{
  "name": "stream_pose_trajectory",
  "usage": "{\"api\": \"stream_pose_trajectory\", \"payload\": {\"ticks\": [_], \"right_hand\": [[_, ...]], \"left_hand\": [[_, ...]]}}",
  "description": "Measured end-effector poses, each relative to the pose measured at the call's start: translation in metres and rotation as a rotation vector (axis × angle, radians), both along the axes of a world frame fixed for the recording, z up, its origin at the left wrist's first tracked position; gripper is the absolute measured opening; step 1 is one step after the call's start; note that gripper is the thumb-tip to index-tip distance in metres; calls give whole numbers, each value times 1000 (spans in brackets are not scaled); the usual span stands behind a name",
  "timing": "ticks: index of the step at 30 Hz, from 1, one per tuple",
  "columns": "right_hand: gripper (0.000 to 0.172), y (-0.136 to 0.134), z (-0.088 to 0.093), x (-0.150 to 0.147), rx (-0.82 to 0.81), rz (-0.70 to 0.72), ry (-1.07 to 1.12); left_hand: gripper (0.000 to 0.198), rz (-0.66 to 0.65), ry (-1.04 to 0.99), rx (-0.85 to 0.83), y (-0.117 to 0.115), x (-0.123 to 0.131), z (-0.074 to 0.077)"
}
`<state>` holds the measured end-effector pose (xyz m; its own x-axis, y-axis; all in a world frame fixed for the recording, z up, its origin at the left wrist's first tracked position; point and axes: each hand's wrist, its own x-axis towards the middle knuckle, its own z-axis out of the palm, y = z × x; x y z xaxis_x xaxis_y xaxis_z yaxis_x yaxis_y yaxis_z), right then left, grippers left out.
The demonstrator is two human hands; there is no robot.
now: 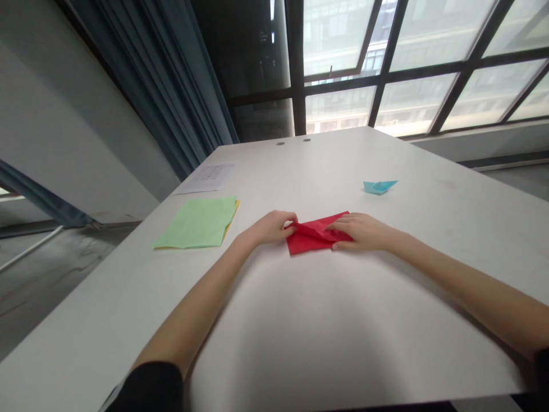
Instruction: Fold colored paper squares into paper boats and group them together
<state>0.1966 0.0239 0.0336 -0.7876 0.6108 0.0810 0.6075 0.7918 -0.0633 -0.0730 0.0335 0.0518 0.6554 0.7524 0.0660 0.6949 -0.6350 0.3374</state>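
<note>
A folded sheet of red paper lies on the white table between my hands, with a raised flap along its middle. My left hand pinches the flap at the paper's left end between thumb and fingers. On the right end rests my right hand, its fingers stretched over the red paper and the thumb along the near edge. Beyond the right hand, a small folded blue paper boat sits apart from both hands.
A stack of coloured paper, green on top with yellow below, lies to the left. Behind it is a printed white sheet. The white table reaches toward the windows, and a blue curtain hangs at the far left.
</note>
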Motion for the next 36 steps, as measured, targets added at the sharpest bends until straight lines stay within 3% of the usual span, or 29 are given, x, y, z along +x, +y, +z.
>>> {"api": "stream_pose_trajectory", "payload": {"ticks": [7,11,16,18,20,23,28,32,36], "right_hand": [[32,-6,16,2,179,-37,65],[30,-9,27,7,166,-121,147],[28,-7,37,14,-58,-280,404],[28,-5,38,16,-201,-347,524],[28,-2,35,18,-387,-411,661],[28,4,26,20,-653,-505,867],[25,18,4,26,-869,-621,1032],[22,25,-7,33,-885,-616,851],[26,22,-9,34,-869,-475,661]], "left_hand": [[21,76,-143,-32,-5,5,8],[26,65,-255,-124,-3,4,5],[51,31,-417,-488,1,-1,-4],[55,-21,-453,-653,1,-3,-5],[54,-43,-448,-717,1,-5,-5],[51,-10,-408,-689,0,-8,-4],[42,84,-468,-671,3,-12,-6],[33,247,-465,-540,13,-17,-15],[30,380,-501,-395,21,-24,-24]]}}
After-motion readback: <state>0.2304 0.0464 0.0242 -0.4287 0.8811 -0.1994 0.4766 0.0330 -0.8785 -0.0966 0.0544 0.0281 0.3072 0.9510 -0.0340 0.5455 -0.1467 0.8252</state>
